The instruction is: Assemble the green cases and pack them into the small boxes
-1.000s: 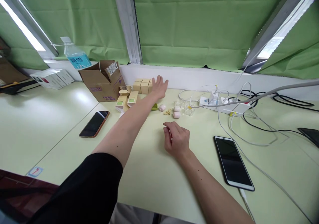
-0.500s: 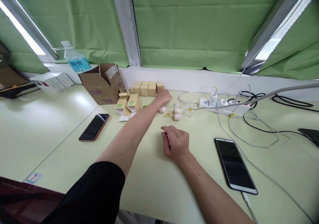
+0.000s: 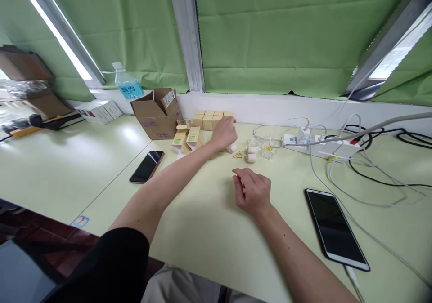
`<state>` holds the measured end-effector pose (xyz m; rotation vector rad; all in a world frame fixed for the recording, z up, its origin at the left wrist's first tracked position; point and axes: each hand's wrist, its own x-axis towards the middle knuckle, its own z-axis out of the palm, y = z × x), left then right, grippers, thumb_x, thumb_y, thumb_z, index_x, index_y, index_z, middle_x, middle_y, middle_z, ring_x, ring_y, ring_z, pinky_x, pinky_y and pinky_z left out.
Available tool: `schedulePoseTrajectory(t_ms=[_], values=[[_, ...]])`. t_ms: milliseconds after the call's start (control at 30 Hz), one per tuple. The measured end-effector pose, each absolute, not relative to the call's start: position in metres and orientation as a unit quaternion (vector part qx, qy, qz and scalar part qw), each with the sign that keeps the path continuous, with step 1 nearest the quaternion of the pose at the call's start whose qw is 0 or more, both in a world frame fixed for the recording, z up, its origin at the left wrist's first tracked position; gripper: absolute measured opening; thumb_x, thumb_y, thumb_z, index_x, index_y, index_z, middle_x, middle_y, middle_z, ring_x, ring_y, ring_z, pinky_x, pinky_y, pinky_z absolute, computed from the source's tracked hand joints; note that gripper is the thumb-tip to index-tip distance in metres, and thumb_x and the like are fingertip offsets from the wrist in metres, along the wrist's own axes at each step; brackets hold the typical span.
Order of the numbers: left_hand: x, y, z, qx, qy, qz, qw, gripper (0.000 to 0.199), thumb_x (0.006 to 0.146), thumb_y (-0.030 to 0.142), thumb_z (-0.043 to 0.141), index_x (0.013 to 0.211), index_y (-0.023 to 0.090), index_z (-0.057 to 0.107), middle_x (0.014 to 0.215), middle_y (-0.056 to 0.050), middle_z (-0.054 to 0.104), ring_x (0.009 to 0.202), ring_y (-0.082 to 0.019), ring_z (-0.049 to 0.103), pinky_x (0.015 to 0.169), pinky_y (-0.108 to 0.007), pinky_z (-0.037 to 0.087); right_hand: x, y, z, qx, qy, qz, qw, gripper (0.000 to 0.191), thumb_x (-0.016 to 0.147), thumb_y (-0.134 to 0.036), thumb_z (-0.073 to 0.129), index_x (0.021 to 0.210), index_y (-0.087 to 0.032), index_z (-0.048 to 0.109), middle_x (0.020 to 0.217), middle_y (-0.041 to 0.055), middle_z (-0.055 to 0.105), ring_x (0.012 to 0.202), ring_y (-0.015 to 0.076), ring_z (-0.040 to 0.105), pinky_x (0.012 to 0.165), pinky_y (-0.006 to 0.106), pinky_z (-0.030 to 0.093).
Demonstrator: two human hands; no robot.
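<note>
My left hand (image 3: pixel 224 133) reaches to the back of the table, its fingers curled at the right end of a row of small cardboard boxes (image 3: pixel 207 120). It covers the front of the end box (image 3: pixel 228 113); the fingertips are mostly hidden. Nearer to me, my right hand (image 3: pixel 253 189) rests on the table, loosely closed, with nothing visible in it. Pale pink rounded cases (image 3: pixel 251 158) lie just beyond it, beside small yellowish pieces (image 3: pixel 238 153) and clear plastic pieces (image 3: pixel 269 152). Two opened small boxes (image 3: pixel 193 137) stand left of my left hand.
A larger open carton (image 3: pixel 157 116) stands at the back left, near a water bottle (image 3: pixel 128 85) and white boxes (image 3: pixel 99 111). One phone (image 3: pixel 147 166) lies left, another phone (image 3: pixel 335 226) charges at right. A power strip (image 3: pixel 320 145) with tangled cables occupies the back right.
The view has swung left, so the scene sits further right. My left hand has shifted slightly left against the end box, covering more of it. My right hand keeps its pose.
</note>
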<state>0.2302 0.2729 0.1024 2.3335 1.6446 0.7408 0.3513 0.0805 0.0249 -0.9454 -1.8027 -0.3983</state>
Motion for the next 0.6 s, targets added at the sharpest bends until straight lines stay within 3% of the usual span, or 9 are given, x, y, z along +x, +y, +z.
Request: schedulePoseTrajectory(t_ms=[167, 333, 600], values=[[0.140, 0.246, 0.112, 0.716, 0.659, 0.233, 0.002, 0.045, 0.105, 0.026, 0.048, 0.149, 0.021, 0.058, 0.121, -0.018, 0.079, 0.116, -0.038, 0.075, 0.104, -0.052, 0.054, 0.350, 0.080, 0.029, -0.363, -0.748, -0.203, 0.517, 0.014, 0.101, -0.011, 0.060, 0.107, -0.019, 0.069, 0.074, -0.0005, 0.071, 0.052, 0.0116, 0.051, 0.051, 0.030, 0.033], [0.066, 0.266, 0.111, 0.646, 0.735, 0.202, 0.025, 0.052, 0.096, 0.031, 0.068, 0.147, 0.025, 0.063, 0.130, -0.019, 0.079, 0.124, -0.044, 0.074, 0.103, -0.055, 0.057, 0.349, 0.079, 0.032, -0.351, -0.756, -0.217, 0.508, 0.013, 0.100, -0.010, 0.062, 0.104, -0.018, 0.071, 0.074, 0.0000, 0.072, 0.052, 0.0120, 0.051, 0.052, 0.031, 0.031], [0.046, 0.292, 0.106, 0.636, 0.727, 0.254, 0.053, 0.018, 0.097, 0.028, 0.071, 0.113, 0.021, 0.076, 0.121, -0.021, 0.081, 0.115, -0.039, 0.076, 0.093, -0.050, 0.058, 0.352, 0.076, 0.031, -0.358, -0.751, -0.227, 0.506, 0.013, 0.100, -0.012, 0.061, 0.102, -0.019, 0.072, 0.072, 0.0001, 0.071, 0.053, 0.0127, 0.052, 0.053, 0.031, 0.031]])
